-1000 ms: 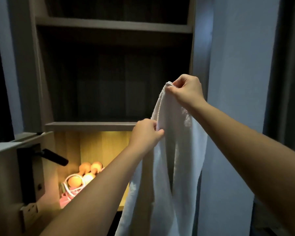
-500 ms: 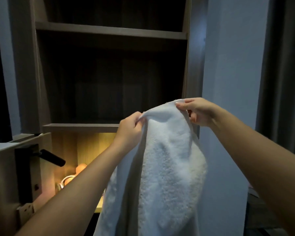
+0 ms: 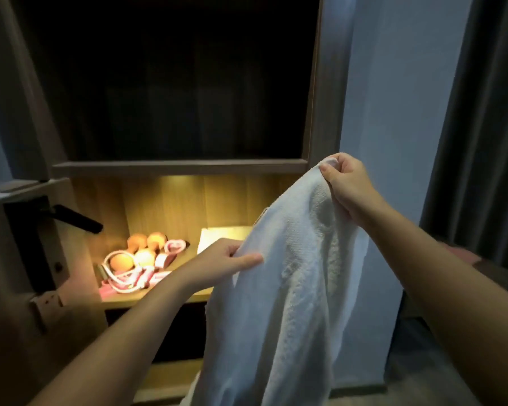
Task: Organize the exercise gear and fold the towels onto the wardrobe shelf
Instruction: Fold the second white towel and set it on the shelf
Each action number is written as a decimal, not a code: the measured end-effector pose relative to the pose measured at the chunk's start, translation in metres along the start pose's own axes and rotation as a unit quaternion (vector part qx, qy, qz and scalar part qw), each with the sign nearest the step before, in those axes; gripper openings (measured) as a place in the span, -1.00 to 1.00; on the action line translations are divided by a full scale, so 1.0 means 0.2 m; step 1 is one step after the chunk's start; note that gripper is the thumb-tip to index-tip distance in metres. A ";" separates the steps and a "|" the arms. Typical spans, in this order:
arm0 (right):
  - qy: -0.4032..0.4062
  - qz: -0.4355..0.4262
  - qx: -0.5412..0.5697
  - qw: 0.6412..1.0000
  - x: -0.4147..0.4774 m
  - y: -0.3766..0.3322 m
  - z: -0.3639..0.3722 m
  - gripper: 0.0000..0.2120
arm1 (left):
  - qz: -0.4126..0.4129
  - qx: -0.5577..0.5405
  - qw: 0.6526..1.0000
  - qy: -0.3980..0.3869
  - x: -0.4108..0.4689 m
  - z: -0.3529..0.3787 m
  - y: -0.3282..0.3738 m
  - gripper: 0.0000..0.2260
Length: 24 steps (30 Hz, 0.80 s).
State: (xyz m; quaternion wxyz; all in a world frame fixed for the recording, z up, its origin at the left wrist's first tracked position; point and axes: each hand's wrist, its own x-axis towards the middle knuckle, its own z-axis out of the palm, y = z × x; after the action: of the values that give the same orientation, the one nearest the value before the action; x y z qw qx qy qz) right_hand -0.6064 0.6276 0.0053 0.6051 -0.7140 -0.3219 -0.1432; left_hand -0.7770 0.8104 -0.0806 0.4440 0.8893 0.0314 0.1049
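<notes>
Head view: white towel [image 3: 288, 303] hangs lower centre, its long axis running from upper right down to lower left. Right hand [image 3: 346, 186] pinches the top corner, left hand [image 3: 226, 260] grips the left edge lower down. Behind, upper-left of it, exercise gear [image 3: 138, 262] lies on the lit wardrobe shelf [image 3: 147, 298].

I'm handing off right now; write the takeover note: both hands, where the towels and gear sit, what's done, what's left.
Left hand: grip shut on the white towel, at its left edge, lower down.
Right hand: pinching the towel's top corner, held higher.
The towel hangs unfolded in front of the wardrobe.
Exercise gear: orange balls and pink pieces piled at the left of the lit shelf.
A pale folded item, likely a towel, lies on that shelf behind the left hand.
Left: fold this towel and shelve it.
</notes>
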 end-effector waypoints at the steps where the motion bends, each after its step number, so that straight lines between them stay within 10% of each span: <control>1: -0.002 0.015 -0.023 1.000 -0.03 0.05 0.00 -0.87 | -0.004 0.010 1.000 -0.002 -0.02 0.05 -0.08 -0.80; 9: -0.124 0.061 -0.257 0.957 -0.27 0.27 0.07 -0.85 | -0.040 -0.134 0.982 0.128 -0.10 0.26 -0.24 -0.74; 16: -0.408 0.120 -0.370 0.826 -0.54 0.39 0.11 -0.76 | -0.210 -0.138 0.957 -0.142 -0.18 0.22 -0.32 -0.66; 24: -0.250 0.372 -0.287 0.847 -1.39 1.13 0.18 -0.78 | -0.361 -0.091 0.909 -0.186 -0.49 0.67 -0.91 -0.76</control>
State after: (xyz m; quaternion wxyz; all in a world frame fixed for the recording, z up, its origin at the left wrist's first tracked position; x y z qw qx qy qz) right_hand -0.6786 0.5684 -0.3432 0.2803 -0.9337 -0.1172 0.1893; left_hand -0.8363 0.8003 -0.3190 0.5286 0.7763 0.2576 -0.2271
